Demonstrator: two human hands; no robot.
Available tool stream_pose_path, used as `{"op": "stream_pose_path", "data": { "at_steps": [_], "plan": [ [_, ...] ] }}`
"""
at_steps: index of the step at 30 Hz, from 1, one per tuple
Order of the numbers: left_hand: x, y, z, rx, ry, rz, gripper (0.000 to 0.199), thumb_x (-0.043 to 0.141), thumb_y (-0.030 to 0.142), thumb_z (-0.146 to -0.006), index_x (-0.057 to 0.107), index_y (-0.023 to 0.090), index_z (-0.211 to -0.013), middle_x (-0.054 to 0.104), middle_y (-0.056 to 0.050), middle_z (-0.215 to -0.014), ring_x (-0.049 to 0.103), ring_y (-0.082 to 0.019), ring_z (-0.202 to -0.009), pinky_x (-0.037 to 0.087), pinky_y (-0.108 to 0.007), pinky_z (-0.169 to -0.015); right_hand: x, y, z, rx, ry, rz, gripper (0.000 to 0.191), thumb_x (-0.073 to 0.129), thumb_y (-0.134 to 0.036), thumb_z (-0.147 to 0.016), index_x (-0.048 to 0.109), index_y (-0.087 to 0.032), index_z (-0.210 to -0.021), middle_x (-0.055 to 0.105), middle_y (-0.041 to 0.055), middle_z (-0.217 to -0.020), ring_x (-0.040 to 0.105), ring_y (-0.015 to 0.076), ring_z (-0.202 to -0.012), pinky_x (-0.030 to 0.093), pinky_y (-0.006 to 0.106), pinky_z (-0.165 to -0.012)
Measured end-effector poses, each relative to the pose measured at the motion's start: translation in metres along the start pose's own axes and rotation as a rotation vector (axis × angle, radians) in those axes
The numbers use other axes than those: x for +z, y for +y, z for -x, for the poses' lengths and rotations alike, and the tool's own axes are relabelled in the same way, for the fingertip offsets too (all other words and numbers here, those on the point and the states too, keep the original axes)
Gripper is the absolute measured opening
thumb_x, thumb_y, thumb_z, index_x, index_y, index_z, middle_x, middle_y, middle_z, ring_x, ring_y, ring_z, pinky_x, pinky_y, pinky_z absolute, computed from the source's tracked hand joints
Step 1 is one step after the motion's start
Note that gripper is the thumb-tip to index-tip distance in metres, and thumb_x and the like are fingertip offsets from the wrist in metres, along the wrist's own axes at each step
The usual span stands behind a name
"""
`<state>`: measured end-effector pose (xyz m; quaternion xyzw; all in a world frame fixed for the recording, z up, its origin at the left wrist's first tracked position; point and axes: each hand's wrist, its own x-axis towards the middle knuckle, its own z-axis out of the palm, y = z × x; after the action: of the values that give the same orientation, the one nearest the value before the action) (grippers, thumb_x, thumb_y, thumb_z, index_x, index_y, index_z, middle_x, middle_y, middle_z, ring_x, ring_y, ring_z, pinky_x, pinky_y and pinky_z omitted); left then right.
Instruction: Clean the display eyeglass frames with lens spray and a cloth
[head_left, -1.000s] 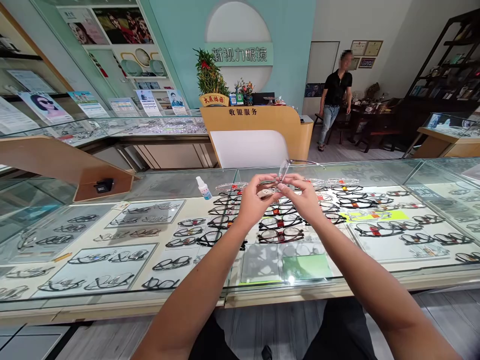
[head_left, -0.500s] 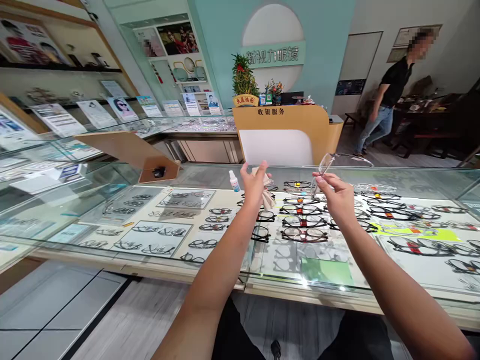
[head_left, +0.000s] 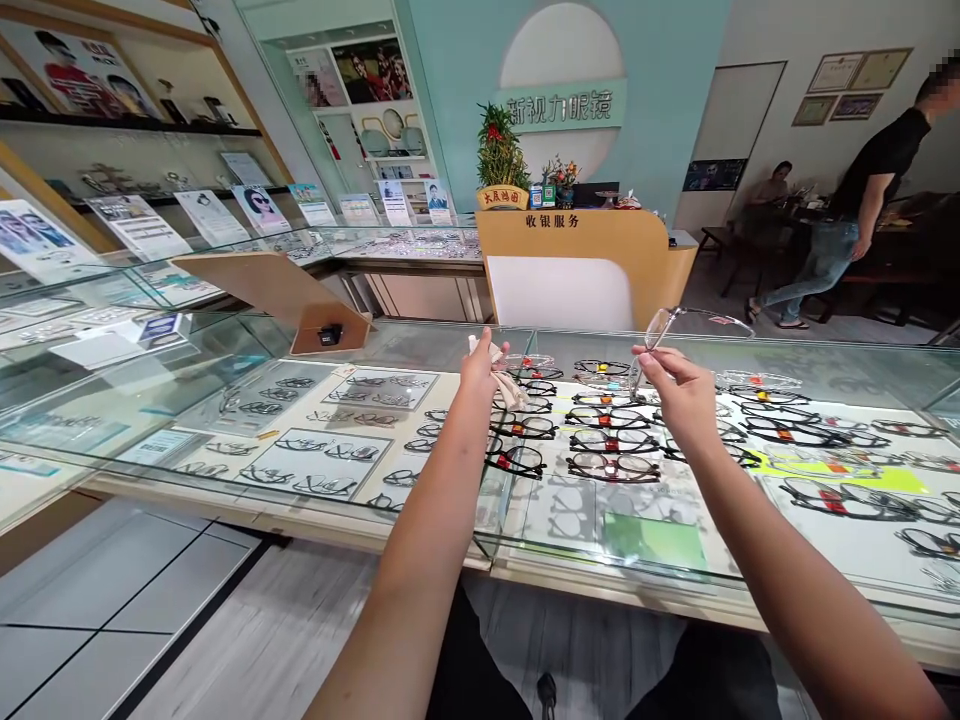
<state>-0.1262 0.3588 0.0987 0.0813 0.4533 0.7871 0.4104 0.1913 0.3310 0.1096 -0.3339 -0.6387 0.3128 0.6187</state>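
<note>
My left hand (head_left: pixel 480 372) reaches out over the glass counter, its fingers closed around a crumpled beige cloth (head_left: pixel 511 390). Most of its fingers are hidden behind the back of the hand, so I cannot see whether they touch anything else. In my right hand (head_left: pixel 681 388), thumb and fingers pinch a pair of eyeglasses (head_left: pixel 660 326) with a thin clear frame, raised above the counter. Rows of dark-framed glasses (head_left: pixel 613 468) with coloured tags lie beneath and between both hands.
The display counter (head_left: pixel 517 552) spans the width before me, its front edge near my legs. A tilted wooden stand (head_left: pixel 300 300) rests on it at left. Beyond are a cash desk (head_left: pixel 652 240), a walking person (head_left: pixel 874 170) and a seated person (head_left: pixel 772 190).
My left hand has moved left with the cloth, over the spot where a small spray bottle showed; the bottle is now out of sight. The walking person has moved right.
</note>
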Motion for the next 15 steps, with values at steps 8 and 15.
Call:
{"op": "stream_pose_path", "data": {
  "at_steps": [8, 15],
  "plan": [
    [0.005, 0.005, 0.007, 0.016, 0.064, -0.065, 0.034, 0.081, 0.027, -0.099, 0.055, 0.018, -0.119, 0.061, 0.000, -0.093, 0.078, -0.015, -0.071, 0.021, -0.018, -0.038, -0.003, 0.000, -0.005, 0.009, 0.009, -0.006, 0.028, 0.080, -0.052, -0.091, 0.088, -0.026, -0.095, 0.086, 0.0083, -0.113, 0.074, 0.0318, -0.117, 0.052, 0.055, -0.112],
    [0.021, 0.001, 0.034, 0.344, -0.007, -0.123, 0.051, 0.086, 0.017, -0.088, 0.055, 0.023, -0.128, 0.075, 0.001, -0.102, 0.075, -0.008, -0.070, 0.033, -0.013, -0.046, -0.009, 0.001, -0.011, 0.014, -0.009, -0.040, 0.028, 0.080, -0.052, -0.092, 0.088, -0.025, -0.098, 0.085, 0.0076, -0.113, 0.075, 0.0298, -0.115, 0.053, 0.051, -0.110]
  ]
}}
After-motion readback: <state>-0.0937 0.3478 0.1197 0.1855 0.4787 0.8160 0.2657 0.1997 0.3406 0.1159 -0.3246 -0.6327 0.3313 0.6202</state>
